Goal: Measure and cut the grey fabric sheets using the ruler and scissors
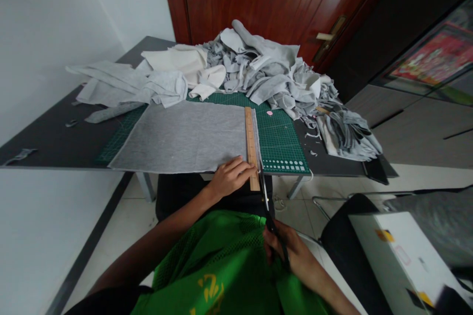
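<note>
A grey piece of fabric [185, 133] lies flat over the green cutting mat [277, 135]. Along its right side runs a wooden ruler [251, 133], whose near end sticks out past the table edge. My left hand [232, 176] presses on the ruler's near part and the fabric, fingers stretched out flat. In my right hand [283, 243] are black-handled scissors [264, 194], held by their handles below the table edge. Their blades point forward to the fabric's near right corner, just right of the ruler. A narrow strip of fabric shows to the right of the ruler.
A big heap of grey and white fabric scraps [266, 69] covers the back of the dark table [48, 133]. Folded grey cloth [347, 133] sits at the right end. A chair [343, 236] with a white box [402, 256] stands at right.
</note>
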